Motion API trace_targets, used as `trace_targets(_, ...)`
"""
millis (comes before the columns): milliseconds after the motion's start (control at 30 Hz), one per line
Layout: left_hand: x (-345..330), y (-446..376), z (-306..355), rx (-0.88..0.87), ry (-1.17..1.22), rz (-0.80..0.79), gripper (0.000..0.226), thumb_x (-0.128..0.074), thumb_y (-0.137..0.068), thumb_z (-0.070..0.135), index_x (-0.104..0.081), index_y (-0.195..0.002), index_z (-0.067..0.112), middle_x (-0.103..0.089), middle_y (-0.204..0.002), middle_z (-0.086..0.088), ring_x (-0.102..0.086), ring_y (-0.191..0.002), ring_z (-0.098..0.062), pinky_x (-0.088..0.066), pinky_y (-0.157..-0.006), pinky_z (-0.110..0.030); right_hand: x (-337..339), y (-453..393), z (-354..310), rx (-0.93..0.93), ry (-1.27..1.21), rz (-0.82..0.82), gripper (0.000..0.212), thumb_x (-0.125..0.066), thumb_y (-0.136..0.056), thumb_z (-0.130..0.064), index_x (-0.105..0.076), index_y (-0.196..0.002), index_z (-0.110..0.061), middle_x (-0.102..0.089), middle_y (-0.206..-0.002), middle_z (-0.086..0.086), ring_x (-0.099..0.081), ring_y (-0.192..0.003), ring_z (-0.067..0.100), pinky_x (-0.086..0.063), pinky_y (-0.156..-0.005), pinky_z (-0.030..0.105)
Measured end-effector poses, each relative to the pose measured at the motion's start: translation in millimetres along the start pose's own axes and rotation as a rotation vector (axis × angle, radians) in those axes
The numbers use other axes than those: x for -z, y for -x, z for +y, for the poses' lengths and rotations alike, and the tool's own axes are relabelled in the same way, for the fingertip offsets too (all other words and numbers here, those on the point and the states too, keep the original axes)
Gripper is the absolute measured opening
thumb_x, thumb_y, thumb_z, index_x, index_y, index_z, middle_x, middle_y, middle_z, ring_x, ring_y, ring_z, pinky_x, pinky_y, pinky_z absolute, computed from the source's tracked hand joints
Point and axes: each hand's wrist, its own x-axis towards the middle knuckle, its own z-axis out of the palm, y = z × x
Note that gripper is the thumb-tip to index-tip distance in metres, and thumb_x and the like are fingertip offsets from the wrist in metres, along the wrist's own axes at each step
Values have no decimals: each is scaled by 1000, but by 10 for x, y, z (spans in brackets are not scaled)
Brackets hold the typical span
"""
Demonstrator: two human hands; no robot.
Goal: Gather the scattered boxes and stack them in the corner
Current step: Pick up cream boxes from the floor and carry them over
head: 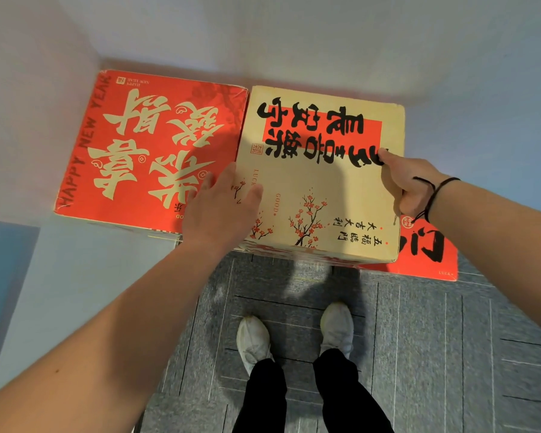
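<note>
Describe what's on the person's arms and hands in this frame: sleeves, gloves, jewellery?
Both forearms are bare, with no sleeves in view and no gloves. The left hand and its wrist carry nothing. The right hand has a thin black cord looped round the wrist, with a loose end trailing toward the hand. No watch or rings are visible.

The beige box (322, 182) covers most of a red box (425, 251) beneath it; the right hand (409, 185) hides its fingers behind the beige box's edge.
</note>
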Motion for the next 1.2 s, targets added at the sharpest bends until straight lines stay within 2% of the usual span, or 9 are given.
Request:
trace_targets(67,-6,4,-32,-22,-31,-31,63,-39,-105,56,-23,-161,34,-30,-168,-1,-20,-158,-32,-19,-127,-60,-1,39,-9,-1,-4,-5,53,-56,-96,-62,-52,-115,-13,-55,-112,8,-52,-99,25,-46,-97,38)
trace_targets(167,-59,-23,-150,-69,-134,-77,66,-33,-108,52,-7,-166,34,-2,-175,8,1,-162,-22,-3,-130,-55,2,39,2,-35,-17,-6,50,-56,-93,-67,-54,-91,-17,-52,-92,4,-48,-72,20,-41,-66,29)
trace_targets(233,-88,-41,-236,-84,-191,-95,66,-27,-109,53,2,-165,37,6,-174,11,8,-161,-19,2,-130,-54,2,77,1,-36,-18,-14,51,-55,-92,-69,-46,-78,-21,-47,-82,2,-40,-61,17,-32,-56,26)
trace_targets(400,-66,-39,-298,-79,-248,-102,67,-21,-108,57,6,-165,36,9,-173,16,9,-161,-16,1,-129,-54,2,106,-21,-15,68,15,53,-52,-94,-69,-51,-95,-17,-53,-103,8,-51,-74,22,-41,-64,31)
trace_targets(600,-63,-27,-331,-66,-295,-94,70,-17,-106,64,7,-165,37,8,-173,19,9,-161,-15,-1,-128,-56,19,115,-32,-53,37,20,56,-52,-91,-74,-51,-103,-19,-53,-94,4,-51,-75,22,-41,-51,24)
trace_targets(700,-100,-17,-331,-61,-304,-75,68,-19,-107,61,6,-165,37,7,-173,19,9,-161,-15,-2,-128,-56,-8,157,-35,-17,80,37,62,-48,-97,-67,-55,-127,-13,-56,-113,11,-56,-97,29,-48,-73,31)
trace_targets(767,-124,-8,-326,-57,-296,-60,67,-22,-108,57,6,-165,37,7,-173,19,9,-161,-16,-2,-127,-57,-48,196,-58,21,186,60,76,-40,-103,-61,-43,-148,1,-54,-140,19,-54,-123,37,-44,-97,39)
trace_targets(833,-148,2,-312,-55,-280,-58,66,-24,-110,53,7,-165,37,8,-173,18,11,-161,-18,0,-127,-57,-81,195,-64,56,211,57,80,-36,-105,-59,-33,-155,3,-43,-157,21,-47,-138,39,-40,-106,40)
trace_targets(1200,-134,6,-112,-10,-363,-44,64,-25,-110,46,2,-166,30,3,-175,10,6,-162,-25,-7,-128,-56,-89,242,-17,99,60,17,76,-43,-104,-54,-28,-157,-1,-44,-156,20,-45,-140,39,-40,-109,44)
